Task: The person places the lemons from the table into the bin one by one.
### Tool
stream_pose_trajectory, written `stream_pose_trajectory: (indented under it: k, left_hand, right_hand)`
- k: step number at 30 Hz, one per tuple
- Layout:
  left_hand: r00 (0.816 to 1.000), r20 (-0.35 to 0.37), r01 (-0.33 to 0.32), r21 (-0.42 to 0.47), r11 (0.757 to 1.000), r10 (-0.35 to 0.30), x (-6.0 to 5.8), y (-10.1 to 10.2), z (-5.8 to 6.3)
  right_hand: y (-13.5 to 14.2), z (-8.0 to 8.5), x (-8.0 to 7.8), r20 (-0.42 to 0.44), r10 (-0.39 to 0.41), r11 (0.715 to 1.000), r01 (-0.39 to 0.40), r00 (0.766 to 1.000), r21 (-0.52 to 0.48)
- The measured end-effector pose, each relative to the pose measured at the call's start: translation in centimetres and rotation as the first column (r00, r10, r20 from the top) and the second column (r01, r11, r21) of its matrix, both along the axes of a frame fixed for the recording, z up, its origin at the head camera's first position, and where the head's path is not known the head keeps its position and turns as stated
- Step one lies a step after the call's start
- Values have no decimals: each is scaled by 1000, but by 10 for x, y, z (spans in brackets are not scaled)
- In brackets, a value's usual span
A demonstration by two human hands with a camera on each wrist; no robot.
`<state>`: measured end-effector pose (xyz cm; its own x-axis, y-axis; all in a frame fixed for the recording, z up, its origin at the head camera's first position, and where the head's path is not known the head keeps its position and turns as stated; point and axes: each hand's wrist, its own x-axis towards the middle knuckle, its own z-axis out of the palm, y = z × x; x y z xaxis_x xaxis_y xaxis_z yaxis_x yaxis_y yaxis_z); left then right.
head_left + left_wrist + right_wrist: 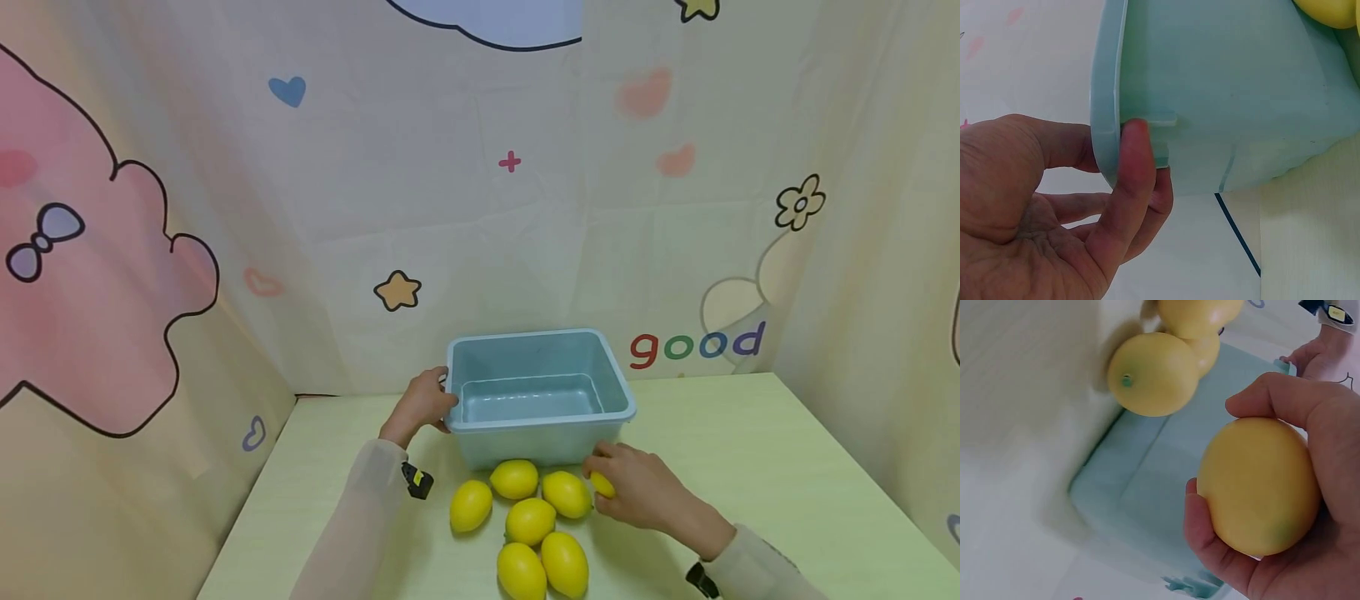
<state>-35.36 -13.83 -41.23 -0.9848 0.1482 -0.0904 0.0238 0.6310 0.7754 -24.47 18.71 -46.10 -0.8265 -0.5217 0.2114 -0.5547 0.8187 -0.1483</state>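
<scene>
A light blue plastic bin (540, 442) stands at the back of the table, its inside bare. My left hand (427, 400) grips the bin's left rim (1107, 94), thumb on one side and fingers curled under the lip. In my right hand (648, 492) is a yellow lemon (1259, 487), held between thumb and curled fingers just in front of the bin's right front corner. Several more lemons lie on the table before the bin, among them one lemon (567, 494) right beside the right hand and another lemon (471, 506) at the left of the group.
The pale green table (720, 467) reaches back to a printed curtain (480, 233) hanging close behind the bin. Two lemons, a left one (521, 572) and a right one (565, 564), lie nearest the front. More curtain (870, 292) hangs along the right side.
</scene>
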Motion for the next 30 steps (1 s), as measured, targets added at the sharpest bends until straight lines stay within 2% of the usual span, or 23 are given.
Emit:
stream_pose_trajectory:
  k: [10, 19, 30]
  left_hand:
    - [1000, 1, 5, -5, 1000, -5, 0, 0, 1]
    - [1000, 7, 5, 1, 1000, -5, 2, 1, 1]
    - [1000, 5, -1, -8, 1000, 1, 1, 1, 1]
  right_hand:
    - [-7, 24, 8, -22, 20, 1000, -20, 1000, 0]
    - [-10, 48, 11, -79, 23, 1000, -24, 997, -11]
    - [-14, 67, 0, -131, 24, 999, -30, 991, -44]
